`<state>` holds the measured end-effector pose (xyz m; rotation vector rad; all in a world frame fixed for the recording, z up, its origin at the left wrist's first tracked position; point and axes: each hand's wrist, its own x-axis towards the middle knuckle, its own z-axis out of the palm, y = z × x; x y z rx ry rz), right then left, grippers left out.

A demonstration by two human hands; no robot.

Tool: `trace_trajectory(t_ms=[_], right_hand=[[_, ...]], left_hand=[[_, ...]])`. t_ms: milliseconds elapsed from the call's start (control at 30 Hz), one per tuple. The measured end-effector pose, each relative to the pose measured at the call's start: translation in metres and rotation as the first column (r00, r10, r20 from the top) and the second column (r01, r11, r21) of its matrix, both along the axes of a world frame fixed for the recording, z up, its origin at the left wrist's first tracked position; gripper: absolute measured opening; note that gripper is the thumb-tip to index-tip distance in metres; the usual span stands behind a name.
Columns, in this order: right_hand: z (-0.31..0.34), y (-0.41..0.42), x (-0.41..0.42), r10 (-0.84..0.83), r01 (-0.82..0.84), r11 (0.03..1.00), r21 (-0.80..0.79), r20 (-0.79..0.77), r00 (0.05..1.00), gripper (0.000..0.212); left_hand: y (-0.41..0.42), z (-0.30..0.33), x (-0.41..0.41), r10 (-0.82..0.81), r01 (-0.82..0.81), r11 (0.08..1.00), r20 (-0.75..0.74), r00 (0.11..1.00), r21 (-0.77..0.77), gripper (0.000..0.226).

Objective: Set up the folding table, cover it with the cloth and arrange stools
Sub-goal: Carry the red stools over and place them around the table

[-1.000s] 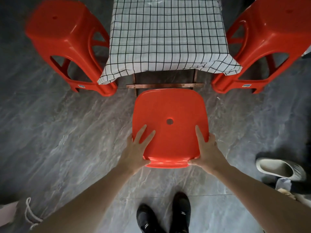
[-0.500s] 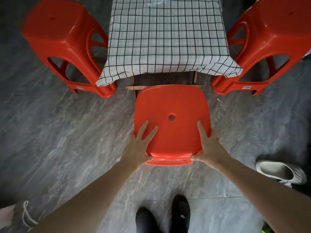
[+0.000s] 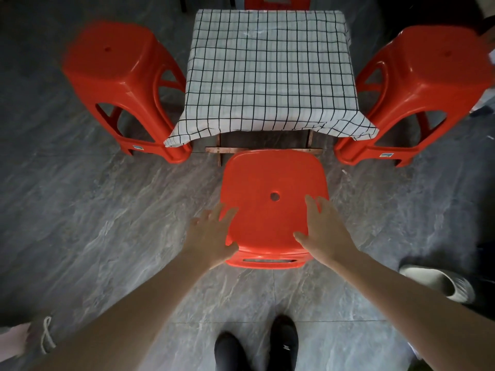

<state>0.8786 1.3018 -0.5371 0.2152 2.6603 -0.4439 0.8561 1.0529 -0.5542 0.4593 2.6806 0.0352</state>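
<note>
Basically on the last step: bench (image 3: 270, 73) is up at 12 o'clock, checked cloth (image 3: 267, 108) draped over it, corners hanging at the near edge. Near stool (image 3: 273, 188) sits square at the bench's 6 o'clock side, its far rim just at the brown leg brace (image 3: 263, 150). My left hand (image 3: 211, 236) and right hand (image 3: 324, 234) hover over the seat's near corners, fingers spread and relaxed, gripping nothing; can't tell whether the palms touch the plastic.

Left stool (image 3: 120, 76) stands at the bench's 9 o'clock, right stool (image 3: 426, 76) at 3 o'clock, both tight against the cloth. A sliver of a fourth stool (image 3: 277, 1) shows at 12 o'clock.

My read: stools arranged, task close to done. Next move, if any, is a small nudge inward, but the brace blocks further travel, so probably just step back.

Room: open floor (image 3: 80, 223) at 8 o'clock. A pale shoe (image 3: 434, 282) at 4 o'clock and my own shoes (image 3: 257, 349) at 6 crowd the retreat path.
</note>
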Motion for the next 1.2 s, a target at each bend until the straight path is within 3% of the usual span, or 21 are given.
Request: trace_trajectory(t_ms=[100, 200, 400, 700, 967, 1200], right_hand=[[0.041, -0.018, -0.006, 0.059, -0.065, 0.997, -0.045, -0.13, 0.99, 0.064], [0.084, -0.037, -0.01, 0.098, -0.108, 0.993, -0.054, -0.172, 0.98, 0.051], [0.165, -0.079, -0.004, 0.202, -0.211, 0.976, -0.057, -0.138, 0.97, 0.051], [0.276, -0.16, -0.018, 0.34, -0.352, 0.935, -0.045, -0.169, 0.925, 0.046], [0.323, -0.276, -0.028, 0.421, -0.424, 0.905, -0.026, -0.088, 0.903, 0.051], [0.351, -0.378, -0.045, 0.309, -0.32, 0.943, -0.09, -0.122, 0.943, 0.044]], left_hand=[[-0.013, 0.036, -0.004, -0.018, 0.018, 1.0, -0.058, 0.998, 0.012, 0.075], [-0.025, 0.082, -0.003, 0.007, 0.001, 0.998, -0.142, 0.99, 0.057, 0.078], [-0.052, 0.172, 0.018, 0.112, -0.083, 0.989, -0.24, 0.964, 0.124, 0.068], [-0.107, 0.294, 0.039, 0.286, -0.27, 0.956, -0.153, 0.946, 0.116, 0.074], [-0.226, 0.354, 0.045, 0.294, -0.279, 0.955, -0.194, 0.936, 0.099, 0.067], [-0.333, 0.377, 0.035, 0.207, -0.194, 0.978, -0.205, 0.957, 0.079, 0.066]])
